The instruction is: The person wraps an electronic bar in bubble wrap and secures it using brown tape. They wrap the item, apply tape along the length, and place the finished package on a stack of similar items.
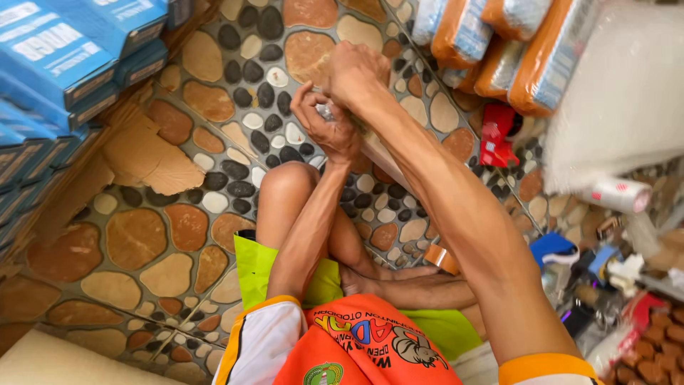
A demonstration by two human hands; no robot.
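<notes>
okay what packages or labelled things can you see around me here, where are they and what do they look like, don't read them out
Blue boxes: stacked at upper left, flat rectangular cartons with white print.
Orange packs: piled at top right, soft clear-wrapped bundles with pale blue labels.
Red packet: on the floor below the orange packs, small and crumpled.
White roll: at right, a cylinder with a reddish end.

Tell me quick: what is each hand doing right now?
Left hand: closed on a small clear shiny thing, too hidden to identify.
Right hand: fisted just above it; contents cannot be told.

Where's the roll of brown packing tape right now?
In the head view, the tape roll lies on the pebble-pattern floor, just under the right forearm, beside the crossed legs.
</notes>
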